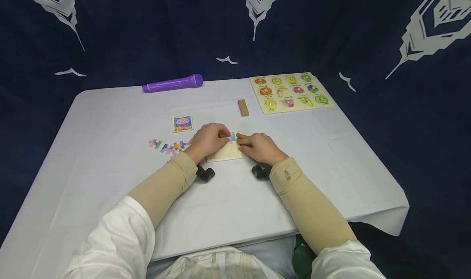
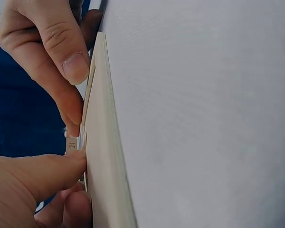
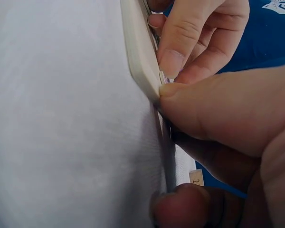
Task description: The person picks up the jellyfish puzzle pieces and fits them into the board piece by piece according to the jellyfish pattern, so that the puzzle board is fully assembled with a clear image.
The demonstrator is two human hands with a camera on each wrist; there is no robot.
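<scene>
A small wooden puzzle board (image 1: 224, 153) lies on the table between the two hands, with blue-and-pink puzzle pieces (image 1: 232, 137) in its upper right corner. My left hand (image 1: 209, 140) pinches a puzzle piece there between thumb and fingers, partly hidden by the fingertips. At the board's right edge my right hand (image 1: 262, 147) grips the corner, its thumb (image 3: 180, 97) against the rim beside the piece. Both hands' fingertips nearly meet in the left wrist view, over the board's edge (image 2: 107, 128). Several loose puzzle pieces (image 1: 176, 146) are scattered left of the left hand.
A small square picture (image 1: 182, 123) of a pink sea creature lies beyond the loose pieces. Farther back are a purple tube (image 1: 173, 83), a wooden block (image 1: 243, 108) and a fruit puzzle board (image 1: 292, 93). The white tablecloth (image 1: 331, 164) ends at a dark patterned curtain.
</scene>
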